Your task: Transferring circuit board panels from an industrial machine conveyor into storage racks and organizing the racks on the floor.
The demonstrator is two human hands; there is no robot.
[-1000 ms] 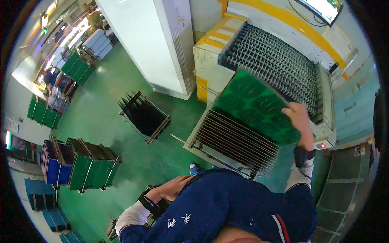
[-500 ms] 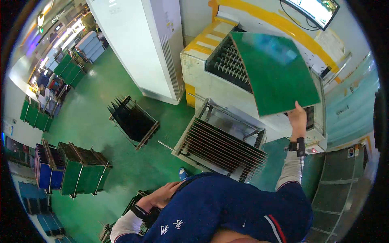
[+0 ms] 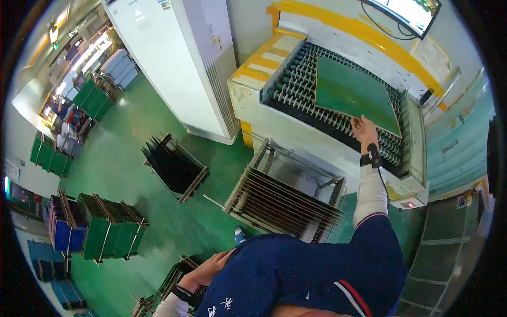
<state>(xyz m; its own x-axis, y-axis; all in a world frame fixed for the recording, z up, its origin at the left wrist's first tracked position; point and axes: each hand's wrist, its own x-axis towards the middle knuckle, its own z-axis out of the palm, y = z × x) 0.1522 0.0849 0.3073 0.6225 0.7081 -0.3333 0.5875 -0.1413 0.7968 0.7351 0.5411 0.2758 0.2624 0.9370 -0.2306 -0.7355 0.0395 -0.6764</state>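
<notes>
The left hand (image 3: 211,264) hangs low by a rack, its grip unclear. Further out, the right hand (image 3: 364,129) pinches the near edge of a green panel (image 3: 351,92) lying on a roller conveyor (image 3: 296,95). The panel looks thin, stiff and light, best held by its edges. A green floor (image 3: 127,142) spreads beyond.

This is a factory, a big work hall. The floor (image 3: 137,158) is painted green all over. At 12 o'clock stands a big machine with rows of rollers (image 3: 311,100) and yellow edges. At 9 o'clock, carts (image 3: 105,227) hold many green boards standing on edge. In the middle sits a metal rack (image 3: 285,201) with thin slots. A tall white cabinet (image 3: 174,58) stands at 11 o'clock.
</notes>
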